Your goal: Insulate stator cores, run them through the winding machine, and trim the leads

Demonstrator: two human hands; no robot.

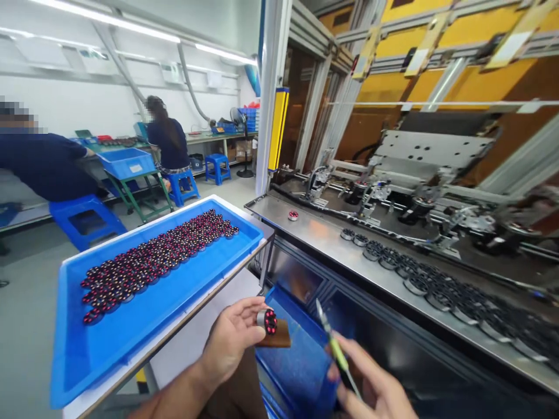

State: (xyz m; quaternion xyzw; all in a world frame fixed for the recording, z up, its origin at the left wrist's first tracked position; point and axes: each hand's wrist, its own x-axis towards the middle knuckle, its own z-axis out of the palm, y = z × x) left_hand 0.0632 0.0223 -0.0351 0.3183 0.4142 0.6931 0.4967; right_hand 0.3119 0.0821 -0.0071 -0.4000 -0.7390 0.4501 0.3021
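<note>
My left hand (pixel 236 334) is closed around a small round metal part (pixel 267 320), whose dark face shows a ring of red spots. In my right hand (pixel 367 378) is a slim knife-like tool (pixel 335 347) with a yellow-green and black handle and a pointed silver tip directed up and away. The tool and the part are apart. Below them are a blue surface (pixel 301 349) and a brown block-like piece (pixel 279 336), partly behind the left hand. On my left, a blue tray (pixel 174 297) holds many similar red-spotted round parts (pixel 152 259) packed in rows.
A metal ledge (pixel 314 224) on my right carries one red-and-silver round part (pixel 293 215) and a long row of dark round parts (pixel 437 285). Behind it stands machinery with a white plate (pixel 432 148). Two people (pixel 170 139) sit at benches at the far left, near blue stools (pixel 217 168).
</note>
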